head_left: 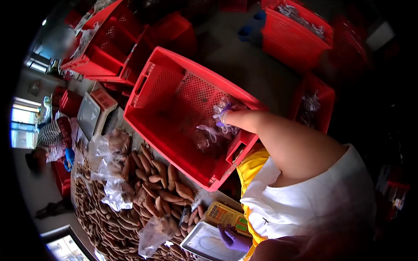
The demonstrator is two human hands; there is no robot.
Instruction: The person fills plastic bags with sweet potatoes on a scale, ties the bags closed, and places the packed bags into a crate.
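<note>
Head view, the only feed I have. Right hand [220, 118], at frame centre, is down inside the red crate [163, 150], purple glove in among the clear plastic bags [201, 141]. Plastic and shade cover the fingers; from here I can't tell whether they're closed on a bag. The bags sit at the crate's right end, near its lower-right handle slot, with pale tied handles [210, 132] sticking up.

Left hand [236, 242], purple glove, bottom centre, is at the edge of the scale [201, 240]; fingers only partly visible, so grip unclear to me.

Handling, my guess: thin film, soft, slippery, prone to tearing; contents too dark to read, so I can't call the weight, but I'd expect a lumpy load that sags. I'd take the tied handles together, or cup a bag from below, and not pinch one loose fold. Crate looks stiff; handle slots at the short ends are the place to hold it.

Around: brown tubers [150, 191] heaped lower left, a loose bag [153, 237] on them, more bags in a crate [298, 37] upper right, another person [54, 132] far left.
</note>
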